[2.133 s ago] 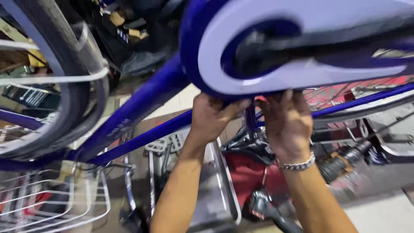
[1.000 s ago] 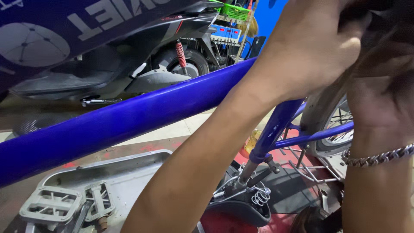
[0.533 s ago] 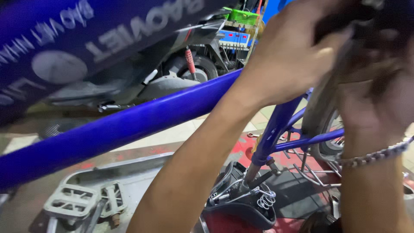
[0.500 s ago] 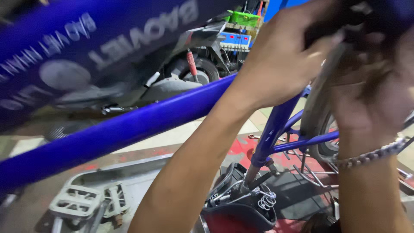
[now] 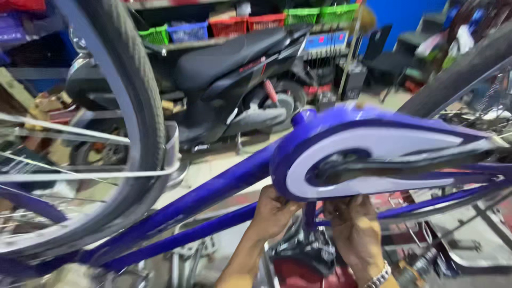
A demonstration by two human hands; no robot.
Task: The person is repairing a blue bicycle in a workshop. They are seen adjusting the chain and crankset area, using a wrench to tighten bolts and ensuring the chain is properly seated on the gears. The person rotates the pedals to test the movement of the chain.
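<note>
A blue bicycle stands upside down in front of me. Its blue and white chain cover (image 5: 373, 154) runs across the middle right. My left hand (image 5: 273, 210) reaches up and presses on the underside of the cover where the blue frame tubes (image 5: 213, 192) meet it. My right hand (image 5: 356, 224), with a beaded bracelet at the wrist, has its fingers curled against the cover's lower edge beside the blue post (image 5: 309, 216). What the fingers grip is hidden behind the cover. The front wheel (image 5: 106, 138) fills the left side.
A black motor scooter (image 5: 229, 80) is parked behind the bicycle. Coloured plastic baskets (image 5: 234, 26) sit on shelves at the back. The rear wheel (image 5: 464, 69) rises at the right. Metal trays and parts lie on the floor below.
The view has pulled back from a close look at the frame tube. The chain cover and front wheel are in sight again, and both hands sit lower, under the cover.
</note>
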